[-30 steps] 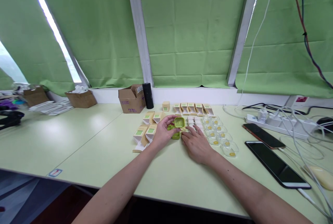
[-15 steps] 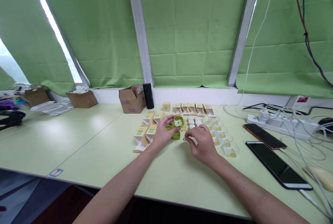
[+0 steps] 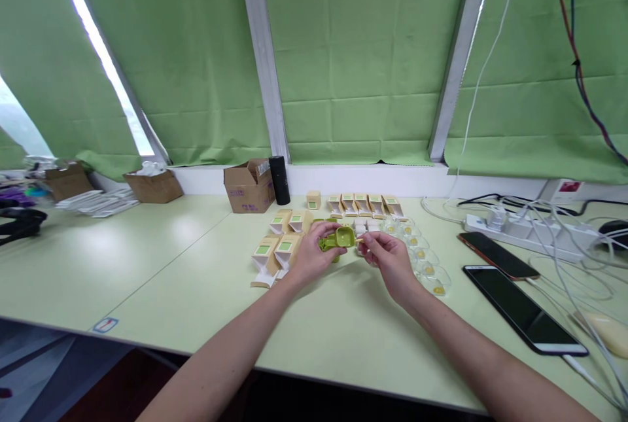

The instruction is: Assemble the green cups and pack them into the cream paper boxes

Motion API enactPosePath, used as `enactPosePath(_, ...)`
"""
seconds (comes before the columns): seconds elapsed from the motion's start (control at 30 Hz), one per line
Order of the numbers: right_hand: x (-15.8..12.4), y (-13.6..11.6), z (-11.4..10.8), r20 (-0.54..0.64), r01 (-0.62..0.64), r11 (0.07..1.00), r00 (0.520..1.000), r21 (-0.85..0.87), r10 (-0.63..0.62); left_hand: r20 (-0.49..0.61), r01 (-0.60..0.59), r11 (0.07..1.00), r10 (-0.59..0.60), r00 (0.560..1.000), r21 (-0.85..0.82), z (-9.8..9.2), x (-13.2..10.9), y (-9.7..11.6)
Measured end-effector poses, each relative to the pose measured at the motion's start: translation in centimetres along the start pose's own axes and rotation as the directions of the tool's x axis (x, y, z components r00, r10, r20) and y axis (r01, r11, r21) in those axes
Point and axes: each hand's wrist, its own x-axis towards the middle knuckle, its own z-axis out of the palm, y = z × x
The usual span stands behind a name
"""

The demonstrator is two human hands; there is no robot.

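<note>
My left hand [image 3: 310, 257] is closed around a small green square container [image 3: 346, 237], its hollow side turned up toward me. Between the thumb and fingertips of my right hand [image 3: 392, 263] is a small pale-yellow piece [image 3: 360, 240], held at the container's right edge. More green containers [image 3: 335, 258] are partly hidden behind my left hand. Close behind my right hand are small white blocks [image 3: 362, 224], some of them covered. Clear plastic cups [image 3: 434, 284] with yellow spots inside stand in rows to its right. Cardboard boxes with green-framed windows [image 3: 265, 252] lie left of my left hand.
More small boxes [image 3: 362, 205] line the back of the table. A larger carton [image 3: 248, 188] and a black cylinder [image 3: 279, 180] stand by the wall. Two phones [image 3: 524, 311] with cables and a white power strip [image 3: 532, 239] lie on the right.
My right hand has lifted the small yellow piece from the table to the green container. The container in my left hand has moved slightly right and down.
</note>
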Motion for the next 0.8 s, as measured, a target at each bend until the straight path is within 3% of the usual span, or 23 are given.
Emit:
enactPosePath(0.2,0.23,0.11,-0.31,-0.032,-0.082,0.994,0.996,0.078,0.084,0.036,-0.023,1.000,0.022,0.999,0.009,0.19,-0.28,0.01)
enactPosePath(0.57,0.44,0.15,-0.15,0.008,0.119,0.992,0.993,-0.046,-0.119,0.075,-0.085,0.996,0.082,0.994,0.038,0.16,-0.39,-0.05)
enactPosePath(0.7,0.07,0.19,-0.19,0.029,0.232,0.948,0.972,-0.218,-0.231,0.096,-0.121,0.990,0.114,0.989,0.067,0.10,-0.51,0.33)
enactPosePath(0.8,-0.31,0.03,-0.36,0.103,0.392,0.800,0.915,-0.455,-0.389,0.102,-0.161,0.984,0.152,0.983,0.077,0.08,-0.66,0.59)
